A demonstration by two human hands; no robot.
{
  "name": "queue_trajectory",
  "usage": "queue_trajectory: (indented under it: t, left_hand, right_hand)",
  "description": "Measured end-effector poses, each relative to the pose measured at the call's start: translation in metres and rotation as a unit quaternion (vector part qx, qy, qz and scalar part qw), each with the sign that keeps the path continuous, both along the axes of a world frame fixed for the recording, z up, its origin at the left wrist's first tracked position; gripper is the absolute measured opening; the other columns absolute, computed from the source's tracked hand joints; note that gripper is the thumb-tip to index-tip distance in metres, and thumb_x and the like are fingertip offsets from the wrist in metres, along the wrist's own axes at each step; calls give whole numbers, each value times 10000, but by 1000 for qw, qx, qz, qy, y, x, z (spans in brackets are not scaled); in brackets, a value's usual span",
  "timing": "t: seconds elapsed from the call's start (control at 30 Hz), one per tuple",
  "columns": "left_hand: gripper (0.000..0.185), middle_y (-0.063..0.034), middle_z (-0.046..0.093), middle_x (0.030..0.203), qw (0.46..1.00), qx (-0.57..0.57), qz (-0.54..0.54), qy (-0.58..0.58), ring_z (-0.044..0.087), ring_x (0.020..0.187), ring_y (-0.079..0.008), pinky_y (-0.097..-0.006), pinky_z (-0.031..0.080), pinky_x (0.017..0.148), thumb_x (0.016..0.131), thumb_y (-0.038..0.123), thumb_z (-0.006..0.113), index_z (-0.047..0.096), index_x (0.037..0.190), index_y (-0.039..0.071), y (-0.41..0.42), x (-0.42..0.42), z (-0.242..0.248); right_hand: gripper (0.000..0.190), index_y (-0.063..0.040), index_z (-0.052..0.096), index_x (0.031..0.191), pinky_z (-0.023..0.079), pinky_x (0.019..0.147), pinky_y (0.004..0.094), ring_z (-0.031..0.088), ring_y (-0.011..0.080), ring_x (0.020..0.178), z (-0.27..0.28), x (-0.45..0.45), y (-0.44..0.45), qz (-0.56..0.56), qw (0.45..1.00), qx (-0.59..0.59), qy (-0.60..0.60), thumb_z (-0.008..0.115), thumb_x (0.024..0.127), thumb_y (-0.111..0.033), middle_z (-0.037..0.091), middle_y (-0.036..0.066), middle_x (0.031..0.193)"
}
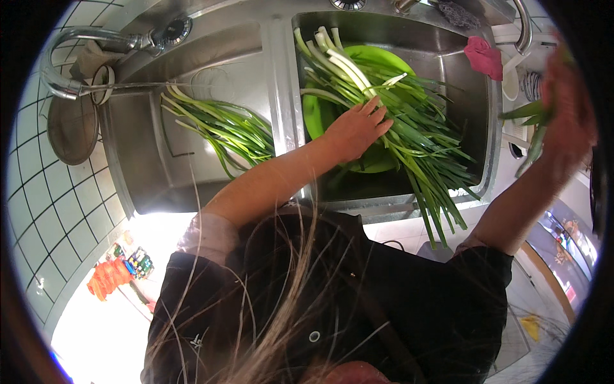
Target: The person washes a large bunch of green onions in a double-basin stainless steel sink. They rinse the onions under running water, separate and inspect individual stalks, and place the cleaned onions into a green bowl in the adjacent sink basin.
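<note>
My left hand [359, 128] lies over a thick bunch of green onions [350, 67] in the right sink basin, its fingers curled around the stalks. White stalk ends point to the back, and long green leaves hang over the basin's front edge. Beneath the bunch is a bright green plastic basin [312, 117]. At the far right, outside the sink, my right hand [568, 105] is raised and blurred. Green leaves [525, 113] stick out from its grip; the rest of them is hidden. Another, smaller bunch of green onions [230, 129] rests in the left sink basin.
Water runs from the chrome faucet [67, 91] into the left basin [216, 43]. A metal divider [283, 86] separates both basins. A pink cloth [483, 58] hangs at the right rim, near a dark scrubber [458, 14]. A round metal pan [72, 132] leans at the left.
</note>
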State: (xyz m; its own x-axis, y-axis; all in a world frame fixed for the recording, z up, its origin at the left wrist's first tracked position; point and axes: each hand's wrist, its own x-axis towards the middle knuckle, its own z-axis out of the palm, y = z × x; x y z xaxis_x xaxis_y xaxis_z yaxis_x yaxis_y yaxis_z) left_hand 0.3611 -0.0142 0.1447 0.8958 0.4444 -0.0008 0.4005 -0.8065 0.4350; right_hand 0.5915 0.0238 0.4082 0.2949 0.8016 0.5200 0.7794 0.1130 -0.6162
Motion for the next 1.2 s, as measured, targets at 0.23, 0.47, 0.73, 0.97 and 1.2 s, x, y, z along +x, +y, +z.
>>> queue_trajectory:
  t: [0.23,0.47,0.73,0.97,1.2]
  left_hand:
    - [323,-164,572,1140,986,-77,24,-144,547,1115,-353,-411,502,892,706,-12,630,644,1026,24,-17,-42,26]
    - [198,-147,580,1009,976,-105,110,-157,605,926,-341,-396,535,781,723,-20,617,608,919,11,-23,-89,29]
    - [291,-166,579,1064,979,-102,87,-151,584,1049,-366,-414,512,883,700,-19,613,621,990,7,-28,-72,14]
    - [581,-166,519,1316,990,20,54,-129,406,1343,-360,-498,302,1135,678,7,660,577,1251,56,-10,-41,13]
    - [862,-147,403,1483,999,-2,9,47,272,1431,-378,-558,211,1172,602,183,830,495,1396,207,-2,-15,-20]
  right_hand:
    - [278,-102,656,1176,495,678,372,599,262,744,-197,-40,-47,201,932,-273,-127,633,901,-137,589,116,894]
    - [319,-79,655,1142,474,864,427,581,355,980,-273,-62,-67,226,908,-331,-121,656,864,-235,615,143,989]
    - [571,-25,685,1157,505,839,325,677,265,957,-299,-26,-1,-33,852,-522,16,710,817,-482,712,154,1067]
    - [590,-12,694,1152,491,839,299,650,178,889,-326,-21,-5,-39,876,-446,181,748,781,-467,718,99,1055]
    - [186,-38,699,1000,464,791,229,594,77,854,-232,-9,-8,40,928,-225,295,648,946,-208,679,7,916]
